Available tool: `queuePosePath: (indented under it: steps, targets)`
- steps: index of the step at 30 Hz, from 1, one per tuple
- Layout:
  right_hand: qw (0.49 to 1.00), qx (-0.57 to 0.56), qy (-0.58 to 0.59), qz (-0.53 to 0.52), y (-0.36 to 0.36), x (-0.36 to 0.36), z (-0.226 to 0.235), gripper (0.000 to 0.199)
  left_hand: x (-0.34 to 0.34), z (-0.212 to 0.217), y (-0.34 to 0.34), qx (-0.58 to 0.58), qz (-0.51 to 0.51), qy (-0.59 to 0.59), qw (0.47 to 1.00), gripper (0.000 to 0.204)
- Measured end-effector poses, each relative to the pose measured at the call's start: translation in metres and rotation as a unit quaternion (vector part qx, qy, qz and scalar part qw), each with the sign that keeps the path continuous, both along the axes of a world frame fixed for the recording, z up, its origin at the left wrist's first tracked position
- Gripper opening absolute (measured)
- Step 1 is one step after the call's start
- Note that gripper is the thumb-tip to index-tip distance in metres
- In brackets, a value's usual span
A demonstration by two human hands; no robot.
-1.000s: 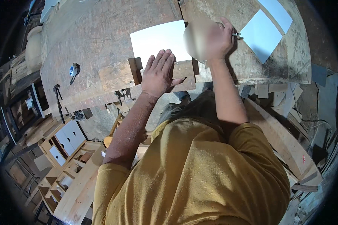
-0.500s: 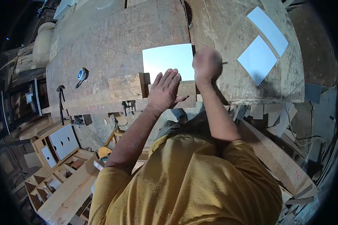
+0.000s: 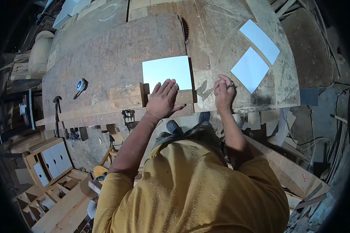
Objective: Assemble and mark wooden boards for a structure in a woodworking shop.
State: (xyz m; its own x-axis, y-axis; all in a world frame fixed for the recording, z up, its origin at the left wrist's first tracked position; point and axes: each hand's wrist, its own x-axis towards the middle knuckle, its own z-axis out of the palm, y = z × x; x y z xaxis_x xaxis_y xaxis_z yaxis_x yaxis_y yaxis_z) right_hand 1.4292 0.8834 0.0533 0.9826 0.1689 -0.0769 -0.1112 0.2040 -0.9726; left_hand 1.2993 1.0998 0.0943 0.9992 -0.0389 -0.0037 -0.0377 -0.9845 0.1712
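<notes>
Flat on the near edge of a shiny white panel lies my left hand, its fingers stretched out and its thumb pointing right. A short wooden strip runs along the panel's near edge, partly under that hand. To its left a wooden block sits on the workbench. My right hand is to the right of the panel, apart from it, with the fingers curled in. A small dark thing shows at its fingers; whether it is a ring or something held is unclear.
Two more white panels, a narrow one and a wider one, lie at the right. A toothed saw blade sticks up beyond the panel. A tape measure lies at the left, near a dark clamp at the bench edge.
My right hand has moved from the panel's right edge to the right and nearer to me. My left hand stays on the panel. The whole view has shifted a little.
</notes>
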Motion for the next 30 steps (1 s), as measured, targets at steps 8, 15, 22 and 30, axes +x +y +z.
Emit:
queuePosePath:
  steps: [8,15,22,30]
  targets:
    - [0.999,0.008,0.009,-0.034,-0.044,-0.034,0.004,0.027,0.006,0.004,-0.004,-0.002,0.006,-0.010,1.000,0.082]
    - [0.997,0.031,0.019,-0.070,-0.101,-0.067,-0.004,0.027,0.005,0.013,-0.010,0.017,0.014,0.009,1.000,0.086]
    - [0.993,-0.003,0.021,-0.112,-0.154,-0.100,-0.008,0.027,0.006,0.012,-0.012,0.021,0.020,-0.007,1.000,0.089]
    - [0.978,-0.023,0.057,-0.197,-0.217,-0.149,-0.044,0.024,0.000,0.011,-0.016,0.017,0.050,-0.039,0.998,0.086]
